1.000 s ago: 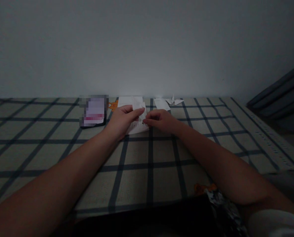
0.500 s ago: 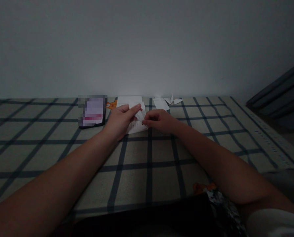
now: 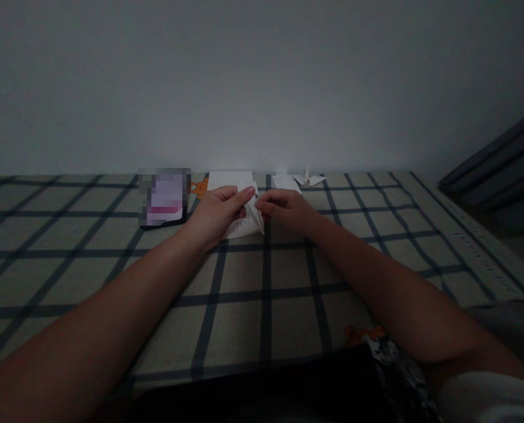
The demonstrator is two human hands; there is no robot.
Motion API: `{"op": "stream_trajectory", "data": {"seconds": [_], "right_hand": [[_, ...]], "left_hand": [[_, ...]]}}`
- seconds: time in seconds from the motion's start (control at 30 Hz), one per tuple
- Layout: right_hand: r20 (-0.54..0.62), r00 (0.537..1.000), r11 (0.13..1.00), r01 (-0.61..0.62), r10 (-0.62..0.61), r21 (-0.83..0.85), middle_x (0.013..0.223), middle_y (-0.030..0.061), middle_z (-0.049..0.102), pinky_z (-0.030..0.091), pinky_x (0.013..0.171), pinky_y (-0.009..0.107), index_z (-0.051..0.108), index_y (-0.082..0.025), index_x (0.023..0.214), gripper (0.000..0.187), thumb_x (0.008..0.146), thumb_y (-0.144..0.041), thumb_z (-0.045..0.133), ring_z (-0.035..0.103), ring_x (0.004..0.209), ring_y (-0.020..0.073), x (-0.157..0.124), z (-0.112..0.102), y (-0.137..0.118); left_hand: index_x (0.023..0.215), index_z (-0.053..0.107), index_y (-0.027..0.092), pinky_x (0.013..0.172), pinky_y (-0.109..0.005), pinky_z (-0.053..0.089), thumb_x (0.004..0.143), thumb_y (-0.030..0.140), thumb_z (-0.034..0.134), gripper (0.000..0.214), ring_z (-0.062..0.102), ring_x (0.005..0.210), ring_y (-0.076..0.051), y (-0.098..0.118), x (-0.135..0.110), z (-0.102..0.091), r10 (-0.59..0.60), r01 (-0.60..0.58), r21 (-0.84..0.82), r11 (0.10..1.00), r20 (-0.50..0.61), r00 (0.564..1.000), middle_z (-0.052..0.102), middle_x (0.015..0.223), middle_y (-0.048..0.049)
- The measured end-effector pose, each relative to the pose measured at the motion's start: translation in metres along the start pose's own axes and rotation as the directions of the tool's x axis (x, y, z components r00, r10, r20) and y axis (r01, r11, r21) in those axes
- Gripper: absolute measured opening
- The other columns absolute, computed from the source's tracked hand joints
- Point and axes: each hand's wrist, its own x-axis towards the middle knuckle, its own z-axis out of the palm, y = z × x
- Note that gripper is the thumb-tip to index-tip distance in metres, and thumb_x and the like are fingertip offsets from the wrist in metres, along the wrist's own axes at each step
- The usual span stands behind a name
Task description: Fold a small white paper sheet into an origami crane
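My left hand pinches a small folded piece of white paper between thumb and fingers. The paper stands over a white sheet that lies beneath my left hand and bears faint dark marks. Just to the right, my right hand has its thumb and index finger drawn together at the paper's right edge. Its fingertips partly cover that edge. Behind my hands another white sheet lies near the wall.
A phone, its screen lit, lies at left beside an orange bear-shaped figure. White paper and a folded paper shape lie by the wall. A checked cloth covers the surface. Grey folded fabric hangs at right.
My right hand has moved slightly up from the paper's lower edge. The paper now shows a narrow pointed fold at its right side. My left hand keeps its grip.
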Motion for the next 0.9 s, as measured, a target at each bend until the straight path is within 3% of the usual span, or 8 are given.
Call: {"op": "stream_trajectory", "data": {"seconds": [0.1,0.2,0.33,0.4,0.57,0.67,0.9], "right_hand": [[-0.077,0.997,1.000,0.012,-0.011,0.011,0.074,0.0000,0.064,0.044,0.065,0.026,0.066,-0.016,0.084,0.032,0.087,-0.048,0.067,0.057,0.068,0.0117,0.0018,-0.0006,0.0032],[-0.168,0.986,1.000,-0.015,0.011,-0.026,0.070,-0.0001,0.064,0.043,0.062,0.026,0.064,-0.016,0.078,0.033,0.087,-0.048,0.067,0.056,0.065,0.0114,0.0025,-0.0020,0.0045],[-0.278,0.961,0.998,-0.034,0.020,-0.044,0.071,0.0006,0.065,0.046,0.063,0.027,0.063,-0.017,0.079,0.034,0.085,-0.050,0.068,0.057,0.066,0.0125,0.0023,-0.0039,0.0046],[-0.280,0.960,1.000,-0.018,0.010,-0.025,0.074,0.0011,0.065,0.047,0.065,0.028,0.065,-0.017,0.080,0.034,0.083,-0.050,0.071,0.059,0.068,0.0131,0.0021,-0.0033,0.0040],[-0.243,0.970,0.999,0.015,-0.005,0.036,0.078,0.0010,0.066,0.048,0.068,0.027,0.066,-0.017,0.084,0.039,0.077,-0.054,0.078,0.060,0.071,0.0130,0.0027,-0.0004,0.0005],[-0.236,0.972,1.000,0.019,-0.013,0.022,0.078,0.0012,0.066,0.048,0.068,0.027,0.066,-0.017,0.084,0.040,0.077,-0.054,0.079,0.060,0.072,0.0130,0.0037,-0.0015,0.0017],[-0.222,0.975,0.998,-0.003,0.018,0.068,0.082,0.0025,0.068,0.049,0.069,0.028,0.067,-0.016,0.087,0.039,0.080,-0.053,0.076,0.061,0.073,0.0127,0.0043,-0.0050,0.0070]], "left_hand": [[0.066,0.063,0.017,0.047,-0.019,0.036,0.069,0.056,0.086,0.045,0.048,0.050,-0.007,0.0016,-0.0022,0.0028,-0.005,0.005,-0.005,1.000,0.035,0.999,0.056,0.056,0.0021],[0.073,0.067,0.016,0.055,-0.019,0.046,0.066,0.056,0.087,0.045,0.055,0.058,-0.008,0.0029,-0.0030,0.0048,0.005,-0.002,-0.079,0.997,0.028,1.000,0.061,0.065,0.0014],[0.093,0.071,0.015,0.071,-0.022,0.055,0.062,0.035,0.092,0.043,0.065,0.072,-0.010,0.0014,-0.0013,0.0052,-0.013,0.013,-0.137,0.990,0.005,1.000,0.072,0.088,-0.0023],[0.097,0.070,0.015,0.074,-0.024,0.056,0.061,0.030,0.091,0.045,0.066,0.071,-0.010,-0.0003,-0.0001,0.0047,-0.004,0.001,-0.124,0.992,-0.025,1.000,0.074,0.090,-0.0031],[0.089,0.069,0.016,0.074,-0.029,0.057,0.064,0.034,0.089,0.037,0.068,0.068,-0.014,0.0001,-0.0023,0.0037,0.117,-0.113,0.053,0.992,-0.090,0.989,0.072,0.076,-0.0012],[0.082,0.073,0.016,0.074,-0.029,0.056,0.068,0.035,0.087,0.028,0.069,0.071,-0.016,0.0020,-0.0052,0.0027,0.179,-0.161,0.213,0.964,-0.069,0.981,0.074,0.076,-0.0039],[0.090,0.081,0.017,0.076,-0.030,0.054,0.076,0.038,0.081,0.025,0.070,0.080,-0.019,-0.0025,-0.0059,-0.0033,0.290,-0.277,0.397,0.875,0.028,0.957,0.078,0.087,-0.0076]]}}
